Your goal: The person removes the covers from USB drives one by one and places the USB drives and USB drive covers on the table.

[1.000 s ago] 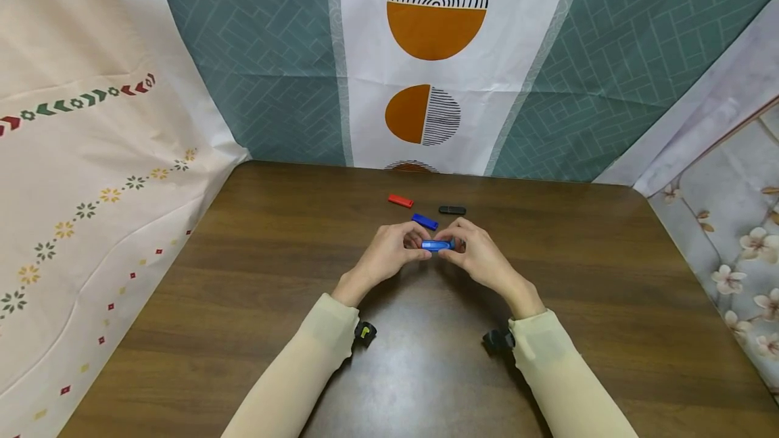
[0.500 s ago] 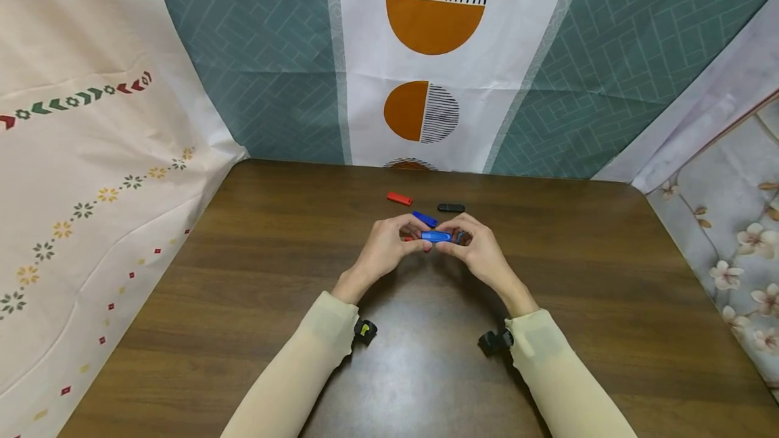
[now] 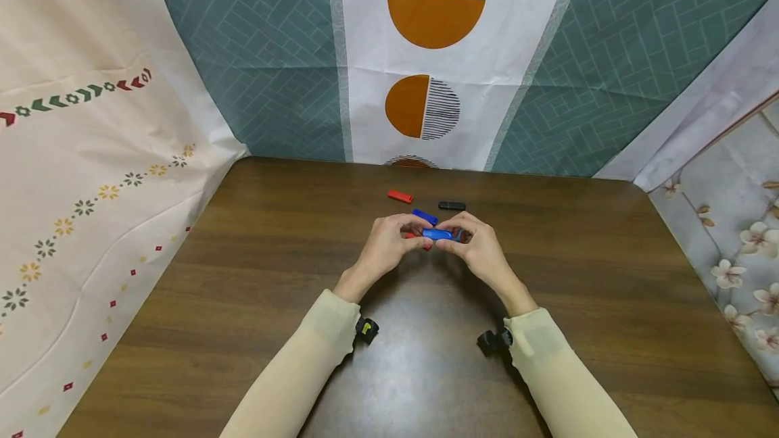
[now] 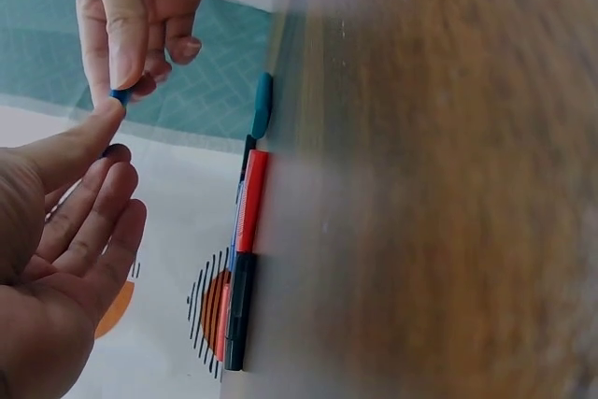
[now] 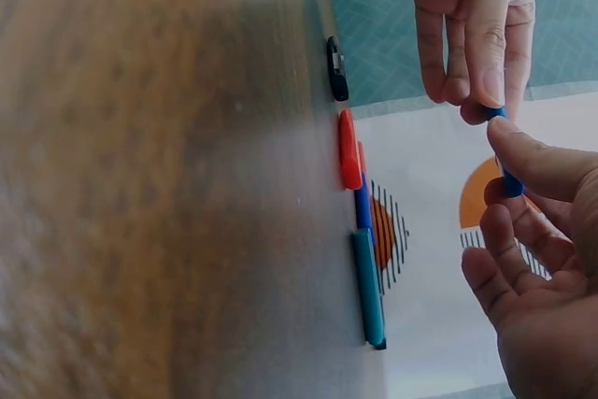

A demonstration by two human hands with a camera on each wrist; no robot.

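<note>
One blue stick (image 3: 437,234) is pinched at its ends by left hand (image 3: 389,243) and right hand (image 3: 477,245) above the wooden table (image 3: 274,255). Beyond the stick are laid dark-blue piece (image 3: 425,217), red piece (image 3: 400,197), black piece (image 3: 452,206); below it, teal piece (image 5: 368,287), second red piece (image 5: 348,149), second black piece (image 4: 240,315).

The head view is evenly lit and fairly sharp, with a pale glare on the worktop (image 3: 395,384) and soft shadows beside the sleeves (image 3: 292,363). Both wrist views look hazier, the nearest worktop badly out of focus.
</note>
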